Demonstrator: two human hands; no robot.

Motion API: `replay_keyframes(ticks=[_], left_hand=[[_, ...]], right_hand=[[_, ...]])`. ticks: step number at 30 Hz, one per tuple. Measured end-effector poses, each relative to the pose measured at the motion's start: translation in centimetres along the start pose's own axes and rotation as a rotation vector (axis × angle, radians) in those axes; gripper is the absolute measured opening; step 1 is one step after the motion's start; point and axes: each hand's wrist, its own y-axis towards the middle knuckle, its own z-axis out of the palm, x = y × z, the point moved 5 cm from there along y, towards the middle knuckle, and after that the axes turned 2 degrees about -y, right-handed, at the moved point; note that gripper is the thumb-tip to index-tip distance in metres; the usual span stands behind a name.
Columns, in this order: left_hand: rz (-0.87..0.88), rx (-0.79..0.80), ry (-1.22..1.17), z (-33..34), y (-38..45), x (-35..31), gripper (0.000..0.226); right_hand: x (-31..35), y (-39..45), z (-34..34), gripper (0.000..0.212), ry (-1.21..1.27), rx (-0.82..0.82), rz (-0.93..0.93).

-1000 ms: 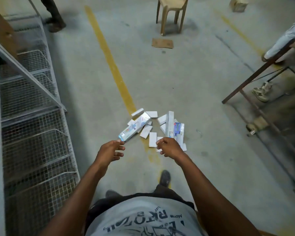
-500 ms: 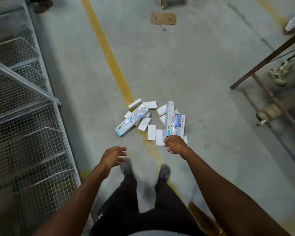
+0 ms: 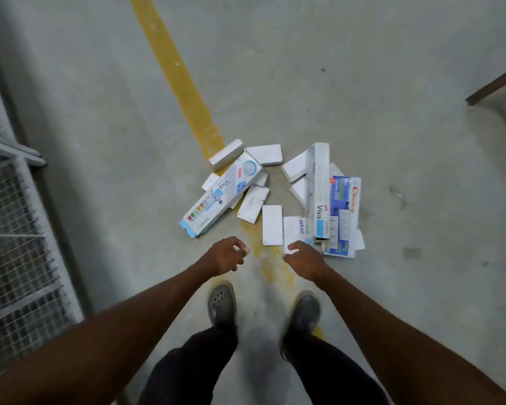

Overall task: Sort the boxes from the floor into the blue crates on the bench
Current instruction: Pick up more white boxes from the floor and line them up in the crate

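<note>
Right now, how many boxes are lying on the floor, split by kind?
Long Viva boxes: 2
Blue printed box: 1
Small white boxes: about 11, several partly covered
Total: about 14

You face a loose heap of boxes [image 3: 270, 197] lying on the concrete floor across a yellow line — mostly small plain white cartons lying flat. Two long "Viva" boxes stand out: one [image 3: 220, 194] lies diagonally at the left, one [image 3: 317, 191] points away at the right, resting on a flat blue-printed pack [image 3: 343, 216].
</note>
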Motion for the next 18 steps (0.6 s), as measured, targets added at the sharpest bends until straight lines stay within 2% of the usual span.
replay_keyframes(ticks=[2, 7, 10, 12, 14, 18], left_hand=[[0.082, 0.008, 0.209, 0.8, 7.5, 1.2, 0.035], [0.147, -0.103, 0.392, 1.6, 23.1, 3.7, 0.048], [0.189, -0.107, 0.668, 3.2, 29.1, 5.1, 0.065], [0.230, -0.140, 0.769, 4.2, 31.6, 5.1, 0.081], [0.259, -0.180, 0.769, 4.7, 33.9, 5.4, 0.093], [0.181, -0.216, 0.613, 4.5, 37.1, 6.6, 0.115]], right_hand=[[-1.8, 7.1, 2.1, 0.042, -0.067, 0.028, -0.030], [-3.9, 21.3, 2.7, 0.044, -0.213, -0.020, -0.091], [-5.0, 26.9, 2.6, 0.044, -0.385, 0.036, -0.126], [-6.0, 29.2, 2.5, 0.051, -0.507, 0.047, -0.158], [-7.0, 30.8, 2.0, 0.058, -0.595, 0.001, -0.178], [-7.7, 32.5, 1.2, 0.065, -0.665, -0.074, -0.245]])
